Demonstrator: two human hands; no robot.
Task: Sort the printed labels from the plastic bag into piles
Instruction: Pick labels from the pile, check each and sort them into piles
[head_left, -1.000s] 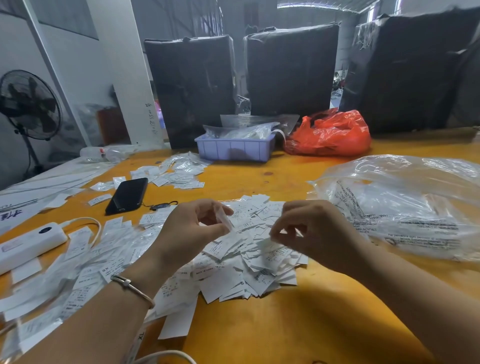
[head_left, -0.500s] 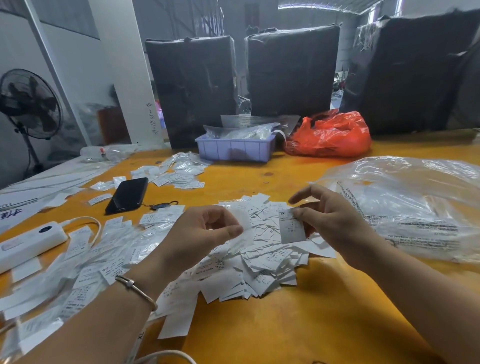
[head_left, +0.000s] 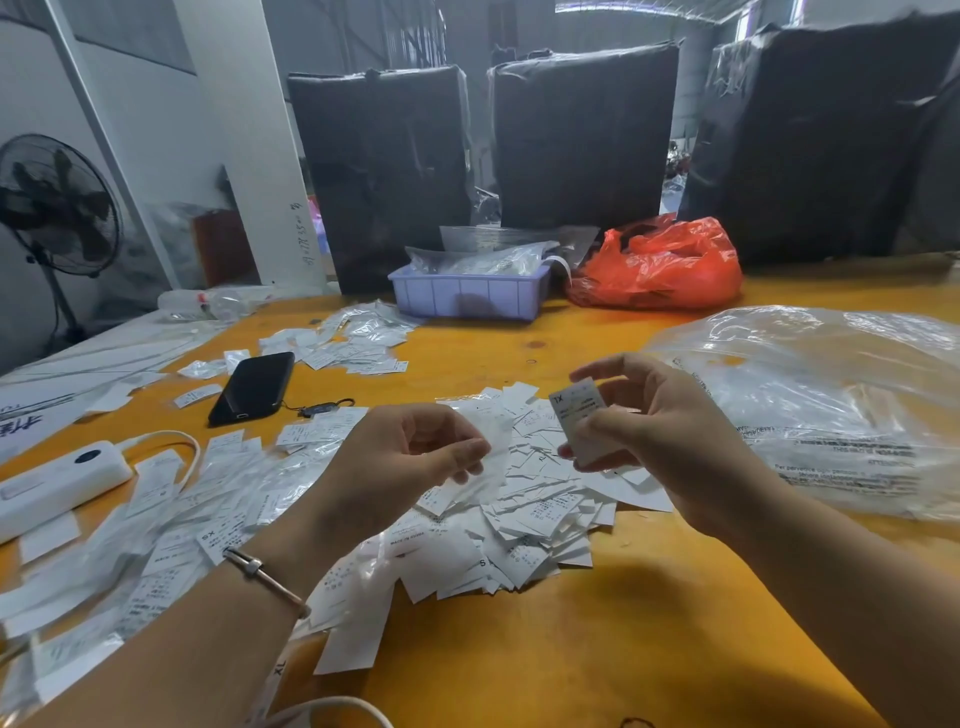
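A heap of small white printed labels (head_left: 524, 525) lies on the yellow table (head_left: 597, 649) in front of me. My right hand (head_left: 654, 436) holds one label (head_left: 579, 415), marked XL, upright above the heap's right side. My left hand (head_left: 400, 462) hovers over the heap's left side and pinches a thin translucent strip (head_left: 491, 467). A large clear plastic bag (head_left: 831, 405) lies at the right. More labels (head_left: 171, 519) spread to the left, and a smaller pile (head_left: 358, 338) sits further back.
A black phone (head_left: 254, 387) and a white power strip (head_left: 57, 480) with its cable lie at the left. A lilac tray (head_left: 467, 296) and an orange bag (head_left: 660, 265) stand at the back, before black wrapped bales (head_left: 582, 135). A fan (head_left: 52, 208) stands far left.
My right hand has lifted a label out of the heap and raised it up and to the right. My left hand has stayed over the heap with its strip.
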